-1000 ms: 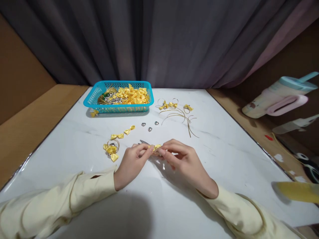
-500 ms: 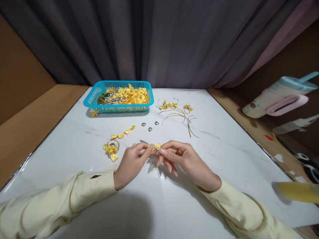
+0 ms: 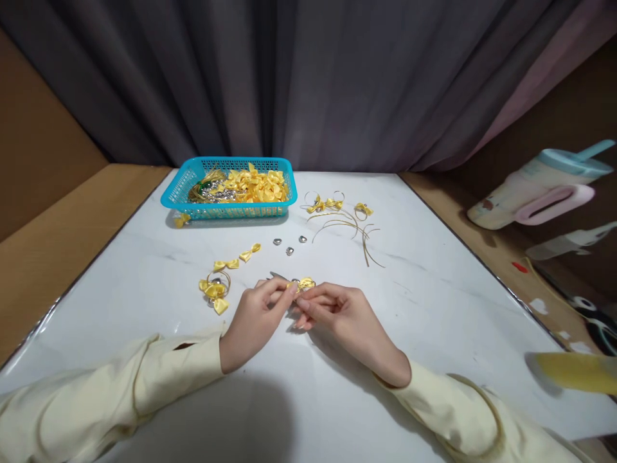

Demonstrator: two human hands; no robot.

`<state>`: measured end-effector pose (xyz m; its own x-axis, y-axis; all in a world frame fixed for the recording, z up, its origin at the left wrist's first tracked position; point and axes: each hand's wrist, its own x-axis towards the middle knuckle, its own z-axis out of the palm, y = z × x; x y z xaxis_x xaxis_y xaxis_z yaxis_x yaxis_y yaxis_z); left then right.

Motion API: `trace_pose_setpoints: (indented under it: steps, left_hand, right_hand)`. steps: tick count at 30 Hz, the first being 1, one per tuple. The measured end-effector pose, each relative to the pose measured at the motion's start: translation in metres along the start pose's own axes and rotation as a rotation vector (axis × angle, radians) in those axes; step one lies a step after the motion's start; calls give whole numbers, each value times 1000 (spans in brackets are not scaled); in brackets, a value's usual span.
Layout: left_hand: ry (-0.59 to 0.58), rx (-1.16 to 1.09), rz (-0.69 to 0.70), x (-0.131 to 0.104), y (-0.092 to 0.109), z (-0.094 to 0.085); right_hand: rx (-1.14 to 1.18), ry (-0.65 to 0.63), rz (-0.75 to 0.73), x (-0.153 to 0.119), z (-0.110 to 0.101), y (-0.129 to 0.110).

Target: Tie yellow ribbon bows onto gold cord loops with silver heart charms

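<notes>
A yellow ribbon bow (image 3: 306,283) with a bit of silver beside it sits between my hands, above the middle of the table. My left hand (image 3: 260,313) pinches its left side between thumb and forefinger. My right hand (image 3: 335,312) is closed at its lower right, thumb and forefinger pressed together; the fingertips hide most of what they hold. Behind my left fingers the grey tip of a metal tool (image 3: 278,275) shows. Left of my hands lie a finished-looking bow cluster (image 3: 213,289) on a gold wire loop and two loose bows (image 3: 249,252).
A blue basket (image 3: 229,209) of bows, silver beads and gold wires stands at the back left. Silver heart beads (image 3: 290,251) lie ahead of my hands. Gold wires (image 3: 365,241) and looped bows (image 3: 325,204) are at back right. A tumbler (image 3: 535,186) stands at the right edge.
My right hand has shifted left and slightly down, closer to my left fingertips, and its lower fingers have curled in. My left hand stays nearly where it was, holding the bow.
</notes>
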<state>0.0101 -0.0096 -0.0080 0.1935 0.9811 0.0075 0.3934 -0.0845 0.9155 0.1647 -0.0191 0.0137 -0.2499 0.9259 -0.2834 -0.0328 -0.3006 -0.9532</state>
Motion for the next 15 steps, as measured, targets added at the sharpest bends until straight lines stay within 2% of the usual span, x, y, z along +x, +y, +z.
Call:
trace_pose_setpoints:
  steps: [15]
  left_hand:
    - [-30, -54, -9, -1, 1, 0]
  right_hand:
    - [54, -1, -18, 2, 2, 4]
